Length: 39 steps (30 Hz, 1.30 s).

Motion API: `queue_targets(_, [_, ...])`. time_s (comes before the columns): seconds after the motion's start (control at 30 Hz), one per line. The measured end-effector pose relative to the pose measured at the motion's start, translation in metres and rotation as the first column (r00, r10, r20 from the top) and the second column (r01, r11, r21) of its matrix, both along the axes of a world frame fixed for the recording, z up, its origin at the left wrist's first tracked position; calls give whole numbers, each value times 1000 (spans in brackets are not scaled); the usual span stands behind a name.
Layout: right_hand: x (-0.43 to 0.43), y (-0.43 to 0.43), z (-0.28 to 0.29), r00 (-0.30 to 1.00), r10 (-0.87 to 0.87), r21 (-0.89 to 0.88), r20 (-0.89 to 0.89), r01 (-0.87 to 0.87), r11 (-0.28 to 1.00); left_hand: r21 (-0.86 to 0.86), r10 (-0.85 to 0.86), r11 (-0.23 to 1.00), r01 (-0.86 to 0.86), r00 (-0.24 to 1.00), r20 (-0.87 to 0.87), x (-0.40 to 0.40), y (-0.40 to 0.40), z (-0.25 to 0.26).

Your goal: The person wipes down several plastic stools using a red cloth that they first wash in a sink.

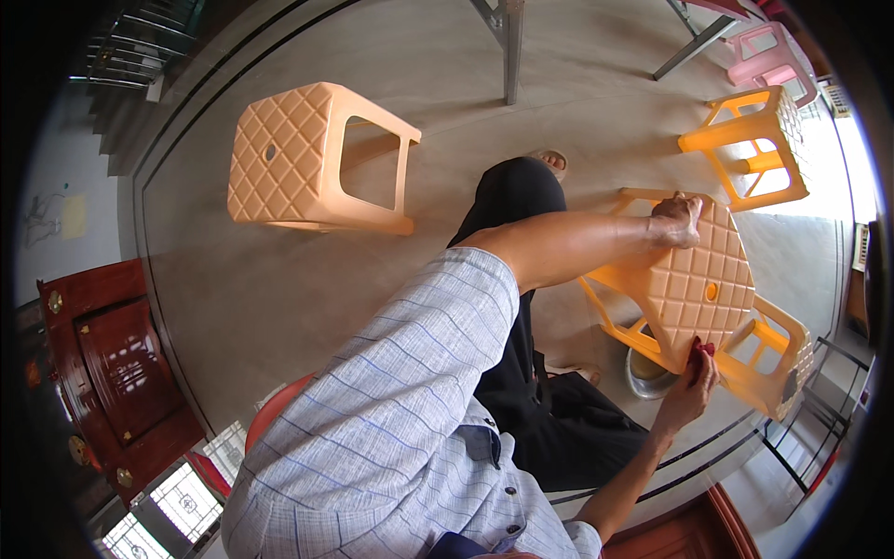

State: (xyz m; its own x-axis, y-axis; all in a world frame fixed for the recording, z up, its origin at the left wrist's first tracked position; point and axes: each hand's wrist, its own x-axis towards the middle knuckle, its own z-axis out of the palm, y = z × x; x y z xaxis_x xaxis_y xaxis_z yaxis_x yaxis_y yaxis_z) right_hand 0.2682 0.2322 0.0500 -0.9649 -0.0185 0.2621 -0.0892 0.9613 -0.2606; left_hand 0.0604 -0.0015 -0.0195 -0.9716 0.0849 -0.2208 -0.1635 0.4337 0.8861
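Observation:
A yellow-orange plastic stool (705, 272) with a quilted seat is tilted in front of me to the right, its seat facing up towards me. My left hand (676, 220) reaches across and grips the seat near its far edge. Down at the near corner of the same seat, my right hand (695, 384) presses a dark red cloth (700, 353) against the rim. A metal basin (646, 381) stands on the floor, partly hidden under the stool's corner; its contents are hard to make out.
Another yellow stool (775, 363) lies tipped beside the basin. Farther right stand a yellow stool (758, 143) and a pink stool (772, 59). A peach stool (279, 157) is at left. Metal table legs (512, 56) stand ahead; a red wooden door (122, 377) is at far left.

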Motion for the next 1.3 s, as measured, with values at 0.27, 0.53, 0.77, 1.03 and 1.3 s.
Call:
queue_targets(0.27, [8,-25,12,997,65,28,45,-66,997,-156,-14,984,-82,846,-533,30,-55,105])
queue_targets(0.53, [10,-13,5,999,-4,-21,-36,4,1000,-798,-337,553,-239,812,-477,201,-348,120])
queue_targets(0.77, [9,-15,-9,997,-22,-15,-77,21,1000,-895,-481,6,446,786,388,374,-390,68])
queue_targets(1.03, [11,-10,-14,996,-17,2,-87,17,1000,-910,-436,67,410,832,343,384,-380,25])
queue_targets(1.3, [11,-12,-15,997,-26,-3,-69,26,1000,-911,-472,81,405,820,323,388,-373,0])
